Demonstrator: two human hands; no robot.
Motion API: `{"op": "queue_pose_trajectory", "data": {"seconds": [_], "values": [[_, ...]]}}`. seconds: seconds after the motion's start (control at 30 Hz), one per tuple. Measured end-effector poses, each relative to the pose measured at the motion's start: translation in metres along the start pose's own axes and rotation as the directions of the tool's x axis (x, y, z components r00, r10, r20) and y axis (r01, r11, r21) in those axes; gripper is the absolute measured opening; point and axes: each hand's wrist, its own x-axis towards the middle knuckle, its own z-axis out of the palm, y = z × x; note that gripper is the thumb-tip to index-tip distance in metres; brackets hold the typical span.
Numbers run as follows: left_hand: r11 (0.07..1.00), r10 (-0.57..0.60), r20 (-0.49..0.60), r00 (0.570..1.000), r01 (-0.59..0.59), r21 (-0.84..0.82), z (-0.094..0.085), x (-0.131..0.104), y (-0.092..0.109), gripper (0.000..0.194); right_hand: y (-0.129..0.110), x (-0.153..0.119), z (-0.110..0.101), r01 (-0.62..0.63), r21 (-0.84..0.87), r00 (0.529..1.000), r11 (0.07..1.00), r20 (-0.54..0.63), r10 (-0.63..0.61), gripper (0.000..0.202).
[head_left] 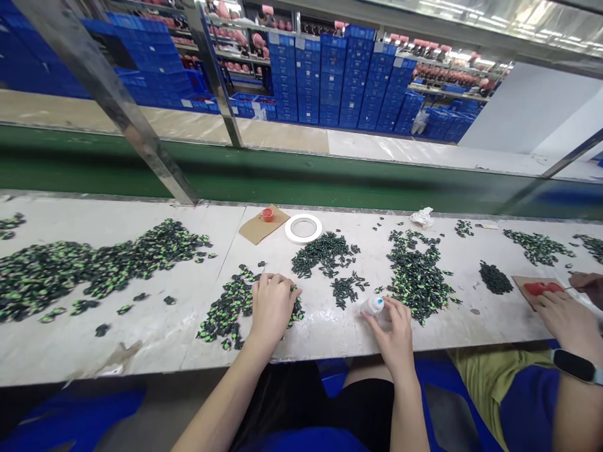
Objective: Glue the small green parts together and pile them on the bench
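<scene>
My left hand (273,306) rests palm down on a loose pile of small black parts with bright green marks (228,307). Its fingers bend down out of sight, so whether they grip a part is hidden. Between the thumb and fingers of my right hand (396,326) is a small white plastic bottle (372,305) with a bluish tip, close to the table surface. Beyond and between my hands lie two heaps of small dark, rod-like pieces (320,254). A larger black-and-green heap (417,276) is just past my right hand.
A white tape roll (304,229) lies near a cardboard piece (257,230) bearing a small red container (267,215). Another long heap (94,267) spreads leftward. At right, a co-worker's hands (568,317) work over a red item (543,288). Metal posts and a green ledge (301,179) border the back.
</scene>
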Motion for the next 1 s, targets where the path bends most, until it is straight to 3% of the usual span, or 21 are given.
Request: {"op": "queue_pose_trajectory", "data": {"seconds": [0.1, 0.23, 0.33, 0.43, 0.57, 0.7, 1.0], "values": [[0.998, 0.047, -0.061, 0.997, -0.049, -0.03, 0.004, 0.0, -0.005, 0.019, -0.007, 0.0, 0.001, -0.052, 0.147, 0.999, 0.988, 0.0, 0.052, 0.03], [0.965, 0.207, -0.15, 0.967, -0.226, -0.129, 0.009, 0.0, -0.003, 0.022, -0.023, -0.007, -0.001, -0.235, 0.383, 0.971, 0.893, 0.062, 0.229, 0.03], [0.904, 0.322, -0.121, 0.939, -0.343, -0.256, 0.015, -0.004, 0.01, 0.018, -0.028, -0.012, -0.003, -0.289, 0.454, 0.951, 0.843, 0.033, 0.308, 0.032], [0.847, 0.403, -0.045, 0.914, -0.391, -0.361, 0.025, -0.014, 0.026, 0.014, -0.024, -0.014, -0.004, -0.257, 0.512, 0.943, 0.82, -0.055, 0.329, 0.03], [0.825, 0.386, 0.02, 0.922, -0.336, -0.455, 0.036, -0.022, 0.034, 0.011, -0.019, -0.014, -0.001, -0.264, 0.579, 0.919, 0.772, -0.094, 0.384, 0.031], [0.813, 0.291, 0.066, 0.955, -0.21, -0.543, 0.036, -0.023, 0.033, 0.021, -0.029, -0.015, 0.004, -0.333, 0.478, 0.899, 0.813, -0.1, 0.426, 0.037], [0.824, 0.13, 0.16, 0.979, -0.017, -0.566, 0.029, -0.023, 0.039, 0.024, -0.036, -0.017, 0.007, -0.312, 0.284, 0.934, 0.907, -0.082, 0.347, 0.04]]}}
